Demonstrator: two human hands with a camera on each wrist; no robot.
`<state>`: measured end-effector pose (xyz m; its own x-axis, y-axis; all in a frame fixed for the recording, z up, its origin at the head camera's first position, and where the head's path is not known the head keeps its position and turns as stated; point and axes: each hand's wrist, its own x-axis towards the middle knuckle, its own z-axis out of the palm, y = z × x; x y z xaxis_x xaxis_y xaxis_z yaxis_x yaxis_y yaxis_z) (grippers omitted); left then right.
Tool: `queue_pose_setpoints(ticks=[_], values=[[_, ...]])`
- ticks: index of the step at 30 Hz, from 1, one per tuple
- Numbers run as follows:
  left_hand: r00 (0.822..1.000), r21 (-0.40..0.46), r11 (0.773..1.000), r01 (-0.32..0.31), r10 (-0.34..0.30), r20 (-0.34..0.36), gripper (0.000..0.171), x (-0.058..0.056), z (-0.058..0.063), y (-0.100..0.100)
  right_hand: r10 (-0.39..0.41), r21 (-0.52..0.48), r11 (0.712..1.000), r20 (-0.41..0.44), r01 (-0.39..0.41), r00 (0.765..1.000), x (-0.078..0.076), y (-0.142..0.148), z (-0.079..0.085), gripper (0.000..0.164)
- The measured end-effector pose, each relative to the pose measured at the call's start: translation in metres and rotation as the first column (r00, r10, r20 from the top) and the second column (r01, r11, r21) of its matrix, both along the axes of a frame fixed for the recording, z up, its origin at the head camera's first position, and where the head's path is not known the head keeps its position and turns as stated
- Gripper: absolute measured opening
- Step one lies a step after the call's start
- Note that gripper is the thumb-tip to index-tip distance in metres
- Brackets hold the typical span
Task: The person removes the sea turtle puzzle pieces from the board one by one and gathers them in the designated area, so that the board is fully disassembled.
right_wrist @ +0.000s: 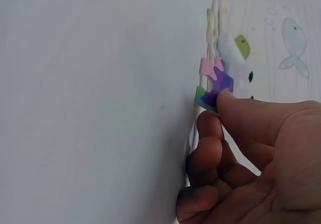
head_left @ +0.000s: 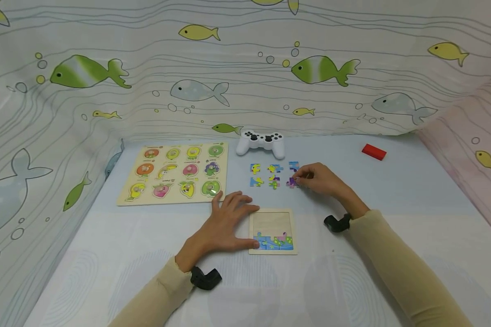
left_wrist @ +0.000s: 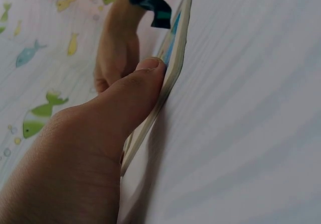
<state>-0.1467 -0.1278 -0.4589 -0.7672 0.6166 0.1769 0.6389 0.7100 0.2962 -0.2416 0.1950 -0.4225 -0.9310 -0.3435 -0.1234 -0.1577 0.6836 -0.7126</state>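
Between thumb and fingers, my right hand (head_left: pixel 320 180) pinches a purple jigsaw piece (right_wrist: pixel 221 79) with pink and green patches, low over the table. My left hand (head_left: pixel 226 227) lies spread at the left side of a small wooden puzzle tray (head_left: pixel 271 221). Its thumb (left_wrist: pixel 143 86) rests on the tray's edge, and a fingertip is at the far left corner. Joined blue, green and pink pieces (head_left: pixel 273 244) fill the near part of the tray. Beyond it lie several loose pieces (head_left: pixel 255 181) in two rows, the right hand at their right end.
A wooden fruit puzzle board (head_left: pixel 176 175) lies at the left, its near right corner by my left fingertips. A white game controller (head_left: pixel 261 141) sits behind the loose pieces. At the back right is a red block (head_left: pixel 374 152). A fish-patterned cloth (head_left: pixel 245 68) rises behind the table.
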Motion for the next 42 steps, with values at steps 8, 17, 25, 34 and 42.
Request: queue_pose_setpoints(ticks=[8,17,25,34,42], values=[[1.0,-0.008,1.0,-0.005,0.005,0.001,0.083,0.0,0.0,0.001,-0.02,0.034,0.999,-0.036,0.021,0.999,-0.002,-0.004,-0.001,0.02],[1.0,-0.018,1.0,-0.004,0.004,0.003,0.084,0.0,0.0,0.002,-0.048,0.033,0.998,0.012,0.048,0.999,-0.001,-0.006,0.002,0.018],[1.0,-0.017,1.0,-0.004,0.003,-0.009,0.084,0.0,0.0,0.002,-0.037,0.042,0.998,0.033,0.035,0.999,0.0,-0.007,0.004,0.027],[1.0,-0.003,1.0,-0.003,0.003,-0.001,0.084,0.0,0.001,0.001,-0.02,0.065,0.998,0.001,0.019,1.0,-0.001,-0.011,0.003,0.027],[1.0,-0.003,1.0,-0.005,0.005,0.003,0.085,0.0,0.0,0.0,-0.037,0.077,0.996,0.011,0.036,0.999,-0.005,-0.011,0.002,0.03]])
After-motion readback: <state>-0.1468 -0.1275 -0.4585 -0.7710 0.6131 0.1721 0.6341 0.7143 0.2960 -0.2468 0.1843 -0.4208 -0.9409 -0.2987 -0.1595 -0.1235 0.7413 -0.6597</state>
